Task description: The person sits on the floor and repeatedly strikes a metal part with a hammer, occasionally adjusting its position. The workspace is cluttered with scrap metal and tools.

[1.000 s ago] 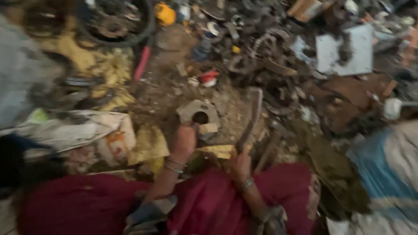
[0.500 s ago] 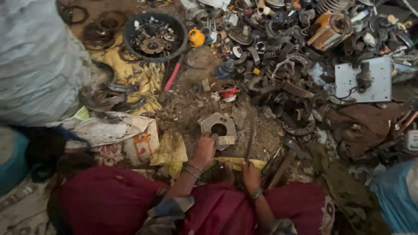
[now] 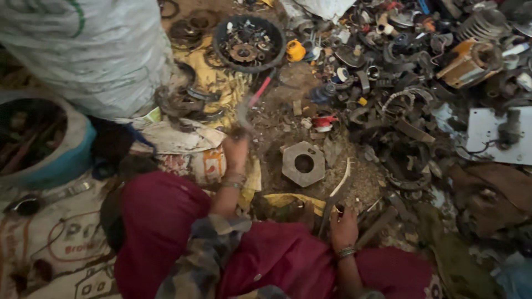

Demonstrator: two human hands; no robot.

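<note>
On the left, the left hand [image 3: 237,152] has its fingers wrapped round the lower end of a red-handled hammer [image 3: 252,102], raised and blurred above the dirt just left of a hexagonal metal block [image 3: 303,163] that lies flat with its round hole upward. That block looks heavy, rigid and rough-edged, unlikely to slip or break, and would best be gripped across two opposite flats rather than by the hole; it sits between the two hands, touching neither. Farther right, the right hand [image 3: 344,228] is closed round the base of a thin curved metal strip [image 3: 338,188] standing just beside the block's right edge.
</note>
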